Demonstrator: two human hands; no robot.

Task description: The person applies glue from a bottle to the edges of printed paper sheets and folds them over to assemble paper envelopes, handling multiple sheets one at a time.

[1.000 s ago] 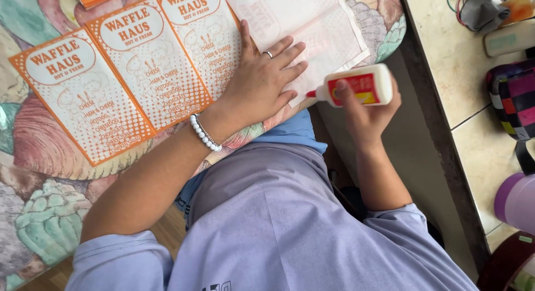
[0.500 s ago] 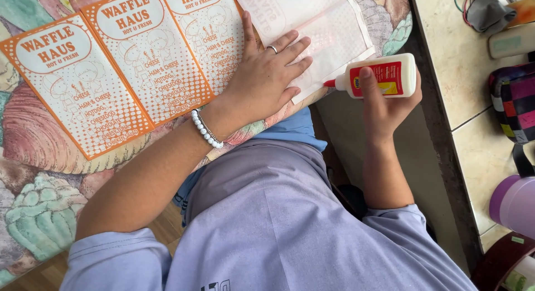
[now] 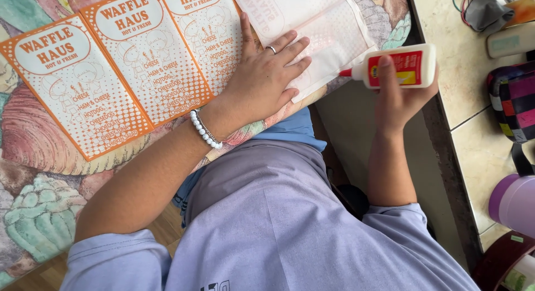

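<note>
Glue bottle (image 3: 398,66) (white, red-labelled, sideways)

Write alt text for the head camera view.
A person's left hand presses flat on a strip of orange-and-white printed paper sheets on a patterned tablecloth, while the right hand holds a white glue bottle with its red tip pointing at the paper's edge.

We see orange-and-white dotted paper sheets (image 3: 139,74) on a pastel shell-patterned tablecloth (image 3: 33,213). Just right of the sheets, a white glue bottle (image 3: 398,65) carries a red and yellow label. Below them, a white bead bracelet (image 3: 205,129) and lavender shirt (image 3: 290,230).
</note>
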